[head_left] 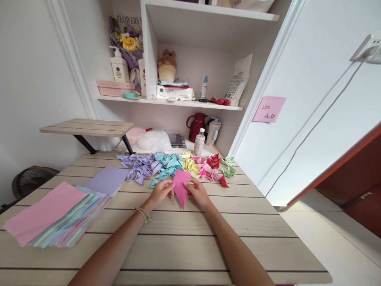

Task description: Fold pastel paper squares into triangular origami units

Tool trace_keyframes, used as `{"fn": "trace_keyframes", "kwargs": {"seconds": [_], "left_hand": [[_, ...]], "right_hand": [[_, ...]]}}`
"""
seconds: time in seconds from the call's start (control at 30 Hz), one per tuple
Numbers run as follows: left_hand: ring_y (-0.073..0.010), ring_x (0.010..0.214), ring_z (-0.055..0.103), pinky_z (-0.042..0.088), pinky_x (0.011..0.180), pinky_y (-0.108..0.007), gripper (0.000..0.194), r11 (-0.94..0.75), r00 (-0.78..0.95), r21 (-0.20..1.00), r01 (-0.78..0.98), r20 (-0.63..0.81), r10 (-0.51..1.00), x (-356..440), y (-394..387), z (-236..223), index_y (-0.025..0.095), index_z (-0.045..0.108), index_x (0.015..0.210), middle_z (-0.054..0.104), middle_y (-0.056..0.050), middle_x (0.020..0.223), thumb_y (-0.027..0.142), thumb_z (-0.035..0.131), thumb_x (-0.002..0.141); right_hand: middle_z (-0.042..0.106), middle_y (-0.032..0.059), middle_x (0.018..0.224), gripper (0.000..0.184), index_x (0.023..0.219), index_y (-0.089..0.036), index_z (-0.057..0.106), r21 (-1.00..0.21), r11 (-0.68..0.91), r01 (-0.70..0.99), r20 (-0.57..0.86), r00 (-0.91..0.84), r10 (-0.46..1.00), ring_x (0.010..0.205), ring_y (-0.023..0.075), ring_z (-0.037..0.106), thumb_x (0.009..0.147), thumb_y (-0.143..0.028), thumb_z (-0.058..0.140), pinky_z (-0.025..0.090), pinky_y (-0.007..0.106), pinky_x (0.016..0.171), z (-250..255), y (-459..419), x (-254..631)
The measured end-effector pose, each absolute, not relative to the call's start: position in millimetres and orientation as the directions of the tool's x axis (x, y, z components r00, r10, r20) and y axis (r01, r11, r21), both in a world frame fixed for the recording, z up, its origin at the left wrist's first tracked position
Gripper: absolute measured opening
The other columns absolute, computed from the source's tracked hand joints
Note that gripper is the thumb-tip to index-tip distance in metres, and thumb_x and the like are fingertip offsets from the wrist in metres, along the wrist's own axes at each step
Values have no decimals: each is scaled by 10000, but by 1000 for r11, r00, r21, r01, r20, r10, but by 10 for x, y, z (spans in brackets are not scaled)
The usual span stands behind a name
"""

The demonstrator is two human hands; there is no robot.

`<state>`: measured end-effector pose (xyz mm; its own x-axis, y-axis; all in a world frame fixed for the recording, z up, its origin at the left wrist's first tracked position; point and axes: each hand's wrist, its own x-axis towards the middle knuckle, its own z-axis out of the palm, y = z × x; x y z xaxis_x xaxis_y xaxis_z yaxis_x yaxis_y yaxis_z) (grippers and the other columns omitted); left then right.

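A partly folded pink paper point(181, 188) is pinched between both of my hands over the wooden table point(184, 234). My left hand point(161, 192) grips its left edge with closed fingers. My right hand point(198, 193) grips its right side, fingers closed too. Just beyond the paper lie several folded paper pieces in rows: purple point(139, 166), blue point(168, 163), yellow point(190, 165), pink and red point(212, 166), green point(228, 167).
A fanned stack of coloured paper sheets point(56, 216) and a purple sheet point(107, 179) lie at the left. A small bottle point(199, 142), a red jug point(196, 126) and a plastic bag point(155, 141) stand at the back. Shelves rise above; a low shelf point(86, 128) juts left.
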<state>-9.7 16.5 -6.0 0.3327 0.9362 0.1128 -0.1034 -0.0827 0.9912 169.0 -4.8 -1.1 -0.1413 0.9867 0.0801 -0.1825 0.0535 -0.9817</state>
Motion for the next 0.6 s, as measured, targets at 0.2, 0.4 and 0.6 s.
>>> {"fn": "trace_keyframes", "kwargs": {"seconds": [0.2,0.4,0.6], "left_hand": [[-92,308,485,374,352,-183,330,-79,338,995,-64,96,936,-97,156,-62,137,597,787,563,34,405,454,627,698],[-207,635,680,530,571,-285,319,-59,296,985,-162,105,949,-62,96,-4,136,638,796,710,-69,665,429,669,672],[-249,850,659,482,857,-423,353,-148,202,964,-222,194,960,-54,97,14,151,707,857,722,-65,864,361,751,575]], "right_hand": [[627,-10,596,403,911,-171,622,-980,128,-150,153,-173,973,501,141,569,649,-473,676,476,258,496,-7,-65,1671],[492,-49,470,264,695,-164,635,-932,356,70,359,33,933,433,93,448,656,-421,682,393,208,432,59,-55,1743],[650,14,756,412,910,-193,597,-952,297,-74,304,-126,944,583,144,586,573,-381,744,481,240,486,185,-127,1752]]}}
